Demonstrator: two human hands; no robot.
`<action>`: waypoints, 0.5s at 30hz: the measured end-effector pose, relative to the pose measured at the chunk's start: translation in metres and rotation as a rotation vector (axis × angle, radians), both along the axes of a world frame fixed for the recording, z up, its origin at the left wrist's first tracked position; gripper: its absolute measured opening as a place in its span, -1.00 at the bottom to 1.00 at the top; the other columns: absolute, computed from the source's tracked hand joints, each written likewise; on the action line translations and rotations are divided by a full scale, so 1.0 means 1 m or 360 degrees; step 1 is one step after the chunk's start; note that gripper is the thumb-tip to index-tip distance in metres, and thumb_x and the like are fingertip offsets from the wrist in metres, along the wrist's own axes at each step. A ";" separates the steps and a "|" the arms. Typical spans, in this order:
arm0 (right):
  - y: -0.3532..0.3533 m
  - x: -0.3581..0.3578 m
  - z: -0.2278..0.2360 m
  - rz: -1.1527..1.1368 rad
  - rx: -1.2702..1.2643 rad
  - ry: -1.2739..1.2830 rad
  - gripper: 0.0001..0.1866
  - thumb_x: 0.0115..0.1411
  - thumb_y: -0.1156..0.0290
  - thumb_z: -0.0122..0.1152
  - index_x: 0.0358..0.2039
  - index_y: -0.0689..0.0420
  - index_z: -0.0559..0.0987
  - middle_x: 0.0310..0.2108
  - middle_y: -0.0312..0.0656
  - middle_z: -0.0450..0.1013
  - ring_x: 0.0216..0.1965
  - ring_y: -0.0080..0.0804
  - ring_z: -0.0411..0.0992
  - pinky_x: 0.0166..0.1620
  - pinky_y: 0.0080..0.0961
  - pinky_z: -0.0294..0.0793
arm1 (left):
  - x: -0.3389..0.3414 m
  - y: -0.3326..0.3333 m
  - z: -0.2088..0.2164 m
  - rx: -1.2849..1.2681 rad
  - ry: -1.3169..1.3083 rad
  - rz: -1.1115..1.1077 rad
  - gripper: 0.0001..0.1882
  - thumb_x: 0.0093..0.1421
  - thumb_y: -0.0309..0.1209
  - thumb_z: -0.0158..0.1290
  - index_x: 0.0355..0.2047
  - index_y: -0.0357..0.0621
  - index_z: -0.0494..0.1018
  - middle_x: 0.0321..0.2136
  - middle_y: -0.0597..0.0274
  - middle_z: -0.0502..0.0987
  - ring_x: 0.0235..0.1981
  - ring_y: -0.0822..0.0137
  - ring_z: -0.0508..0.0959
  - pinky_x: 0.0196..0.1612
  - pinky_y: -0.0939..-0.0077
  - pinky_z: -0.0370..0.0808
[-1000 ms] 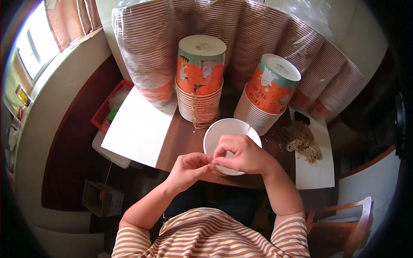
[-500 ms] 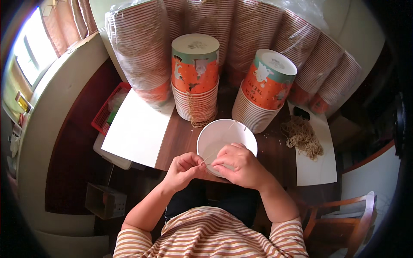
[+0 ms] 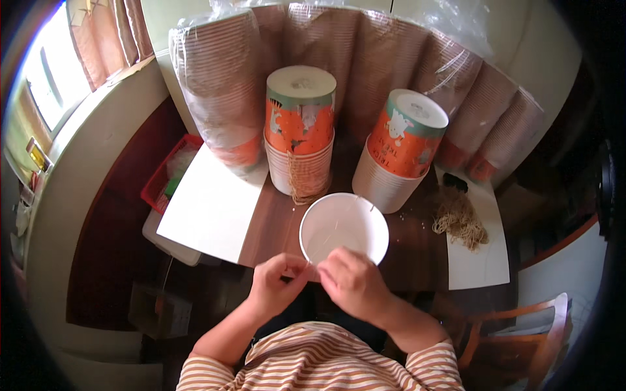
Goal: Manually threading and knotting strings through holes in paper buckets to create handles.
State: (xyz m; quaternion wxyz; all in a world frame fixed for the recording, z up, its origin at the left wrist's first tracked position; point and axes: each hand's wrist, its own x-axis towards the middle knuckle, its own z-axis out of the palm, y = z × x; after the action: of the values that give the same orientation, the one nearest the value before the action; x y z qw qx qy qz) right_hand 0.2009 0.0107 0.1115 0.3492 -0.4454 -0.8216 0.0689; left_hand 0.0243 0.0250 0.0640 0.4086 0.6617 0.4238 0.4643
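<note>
A white paper bucket (image 3: 373, 234) stands mouth-up at the table's near edge. Thin string (image 3: 335, 233) runs across its mouth from the far rim toward my hands. My left hand (image 3: 279, 285) is closed in a pinch on the string at the near left of the rim. Right beside it, my right hand (image 3: 352, 285) pinches too, fingertips almost touching the left ones and covering part of the near rim. The string's end between the fingers is too small and blurred to make out.
Behind the bucket stand two upturned stacks of orange printed buckets, a left stack (image 3: 300, 124) with strings draped on it and a right stack (image 3: 403, 140). Plastic-wrapped bucket stacks (image 3: 218, 78) line the back. Loose string (image 3: 460, 220) lies at right; a wooden chair (image 3: 544, 335) stands lower right.
Both hands have drawn back toward my body, from over the bucket's mouth to its near rim. The view has shifted slightly, so the table sits lower.
</note>
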 end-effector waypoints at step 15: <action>-0.047 -0.019 -0.056 -0.0561 0.0275 -0.0094 -0.87 -0.06 0.51 0.25 -0.45 0.10 0.50 -0.52 -0.25 0.42 -0.62 -0.26 0.43 -0.56 -0.40 0.43 | 0.010 -0.016 -0.042 -0.0593 -0.0957 -0.0324 -0.91 0.13 -0.65 0.07 -0.34 -0.40 0.42 -0.36 0.10 0.56 -0.31 0.34 0.58 -0.15 0.47 0.55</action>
State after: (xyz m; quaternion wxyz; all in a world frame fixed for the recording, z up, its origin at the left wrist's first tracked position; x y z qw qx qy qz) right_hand 0.1815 -0.0366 0.0559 0.3687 -0.5524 -0.7436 -0.0772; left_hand 0.0339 0.0094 0.0215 0.6726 0.4487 0.2939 0.5098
